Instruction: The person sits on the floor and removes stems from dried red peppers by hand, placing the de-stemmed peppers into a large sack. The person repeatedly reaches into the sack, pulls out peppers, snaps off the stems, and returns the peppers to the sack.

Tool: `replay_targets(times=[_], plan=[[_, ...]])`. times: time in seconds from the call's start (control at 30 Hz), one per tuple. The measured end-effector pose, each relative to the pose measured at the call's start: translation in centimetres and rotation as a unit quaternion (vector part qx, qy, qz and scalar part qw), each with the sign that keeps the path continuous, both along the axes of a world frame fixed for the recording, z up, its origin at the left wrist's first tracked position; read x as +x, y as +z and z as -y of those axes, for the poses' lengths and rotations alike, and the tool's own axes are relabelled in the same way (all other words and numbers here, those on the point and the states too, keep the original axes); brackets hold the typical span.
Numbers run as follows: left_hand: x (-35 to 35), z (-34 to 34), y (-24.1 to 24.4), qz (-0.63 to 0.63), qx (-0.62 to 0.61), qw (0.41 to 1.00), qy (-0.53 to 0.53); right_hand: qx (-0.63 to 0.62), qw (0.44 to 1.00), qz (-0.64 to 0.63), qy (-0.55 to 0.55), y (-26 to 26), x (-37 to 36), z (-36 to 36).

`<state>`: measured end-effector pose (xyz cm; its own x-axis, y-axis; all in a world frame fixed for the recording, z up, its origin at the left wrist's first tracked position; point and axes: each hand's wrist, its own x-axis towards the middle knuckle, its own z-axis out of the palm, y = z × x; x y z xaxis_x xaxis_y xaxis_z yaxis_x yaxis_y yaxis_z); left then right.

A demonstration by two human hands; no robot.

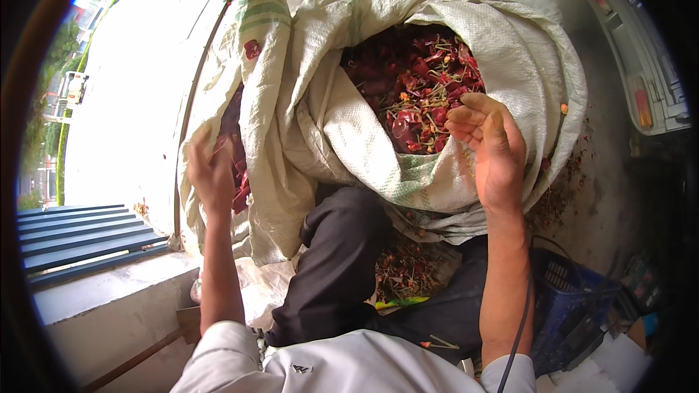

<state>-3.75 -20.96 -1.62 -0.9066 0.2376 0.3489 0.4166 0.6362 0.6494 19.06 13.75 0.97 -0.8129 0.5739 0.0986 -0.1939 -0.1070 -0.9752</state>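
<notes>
Two white woven plastic sacks stand before me. The larger sack (524, 60), its rim rolled down, holds dried red chili peppers (409, 120) with stems mixed in. My right hand (494, 147) is raised over its near right rim, palm turned inward and fingers bent; nothing shows in it. At the narrower left sack (267, 120), my left hand (210, 169) is blurred at the opening, over red chilies (240, 185); whether it holds any of them cannot be told. A single red chili piece (252, 49) lies on that sack's upper fold.
Stems and chili scraps (409, 273) lie between my legs. A blue plastic basket (568, 305) with a dark cable near it is at the lower right. A vehicle's rear (639, 54) stands at upper right. Blue metal slats (93, 240) and a low wall (120, 289) are at left.
</notes>
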Motion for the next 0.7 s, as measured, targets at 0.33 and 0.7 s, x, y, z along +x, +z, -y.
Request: replay_targets(times=[0.33, 0.7], plan=[[-14.0, 1.2, -16.2, 0.118, -0.187, 0.975, -0.032, -0.054, 0.998, 0.011, 0.027, 0.2, 0.9, 1.5], [-18.4, -2.2, -17.4, 0.132, -0.372, 0.918, -0.046, -0.039, 0.999, -0.01, 0.01, -0.2, -1.1, 0.8]])
